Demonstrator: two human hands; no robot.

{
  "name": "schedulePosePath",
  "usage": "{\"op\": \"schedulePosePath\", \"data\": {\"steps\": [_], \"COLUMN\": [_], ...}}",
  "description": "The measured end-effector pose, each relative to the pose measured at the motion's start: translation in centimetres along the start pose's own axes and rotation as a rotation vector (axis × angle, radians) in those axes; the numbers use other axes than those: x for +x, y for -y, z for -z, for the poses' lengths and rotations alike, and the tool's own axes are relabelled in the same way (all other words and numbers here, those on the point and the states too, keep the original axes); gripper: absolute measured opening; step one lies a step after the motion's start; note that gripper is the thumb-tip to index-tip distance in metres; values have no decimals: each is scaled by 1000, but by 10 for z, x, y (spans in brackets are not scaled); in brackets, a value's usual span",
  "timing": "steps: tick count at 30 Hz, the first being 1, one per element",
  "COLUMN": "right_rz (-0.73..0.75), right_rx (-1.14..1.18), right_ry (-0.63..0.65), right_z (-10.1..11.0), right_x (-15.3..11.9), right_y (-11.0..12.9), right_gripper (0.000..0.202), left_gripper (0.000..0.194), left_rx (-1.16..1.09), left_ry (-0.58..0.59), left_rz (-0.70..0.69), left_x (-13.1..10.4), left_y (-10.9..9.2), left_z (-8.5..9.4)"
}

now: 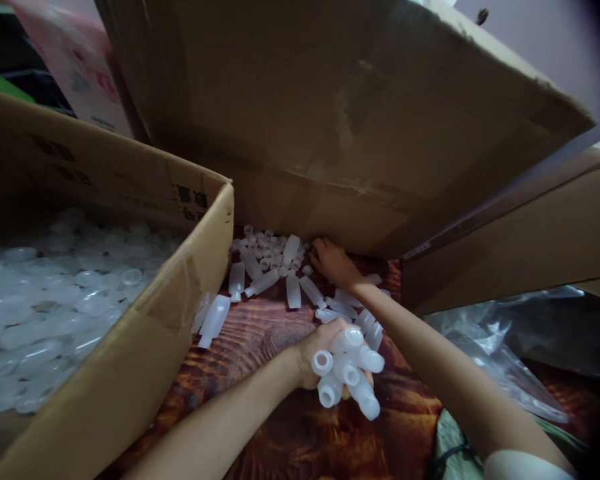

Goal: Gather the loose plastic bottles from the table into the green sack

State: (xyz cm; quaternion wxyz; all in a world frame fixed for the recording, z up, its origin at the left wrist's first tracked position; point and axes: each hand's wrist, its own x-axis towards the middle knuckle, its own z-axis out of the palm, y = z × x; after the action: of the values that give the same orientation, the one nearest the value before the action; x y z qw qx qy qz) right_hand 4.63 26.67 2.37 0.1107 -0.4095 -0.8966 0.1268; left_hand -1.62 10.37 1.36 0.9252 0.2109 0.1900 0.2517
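My left hand [316, 347] is closed around a bundle of several translucent white plastic bottles [349, 373], their open necks pointing towards me. Farther off, my right hand [335, 261] reaches down at the right side of a heap of small white ring-like pieces [270, 248], close to the foot of a tall carton. Its fingers are curled, and what lies between them is hidden. Loose bottles of the same kind [293, 292] lie scattered around the heap. More bottles [345, 307] lie under and beside my right forearm.
An open cardboard box [180, 300] on the left holds many of these bottles [70, 300]. A tall carton [300, 120] stands behind the heap, and another carton [520, 227] is at the right. Clear plastic bags [500, 360] lie on the reddish wooden surface [260, 440].
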Motion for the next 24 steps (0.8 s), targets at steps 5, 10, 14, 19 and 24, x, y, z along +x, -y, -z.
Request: {"op": "schedulePosePath", "data": {"steps": [5, 10, 14, 19, 24], "right_rz": [-139, -423, -648, -821, -846], "right_rx": [312, 790, 1188, 1491, 1602], "right_ry": [-178, -451, -517, -553, -622], "right_z": [15, 35, 45, 49, 41], "right_x": [-3, -22, -40, -42, -31], "right_y": [1, 3, 4, 0, -5], "right_gripper": [13, 28, 35, 23, 17], "left_gripper": [49, 52, 44, 43, 41], "left_rx": [18, -10, -31, -13, -37], "left_ry": [14, 32, -6, -18, -11], "left_rz": [16, 16, -10, -31, -21], "left_x": [1, 6, 9, 4, 7], "left_y": [1, 4, 6, 5, 6], "left_z": [1, 7, 8, 5, 5]}}
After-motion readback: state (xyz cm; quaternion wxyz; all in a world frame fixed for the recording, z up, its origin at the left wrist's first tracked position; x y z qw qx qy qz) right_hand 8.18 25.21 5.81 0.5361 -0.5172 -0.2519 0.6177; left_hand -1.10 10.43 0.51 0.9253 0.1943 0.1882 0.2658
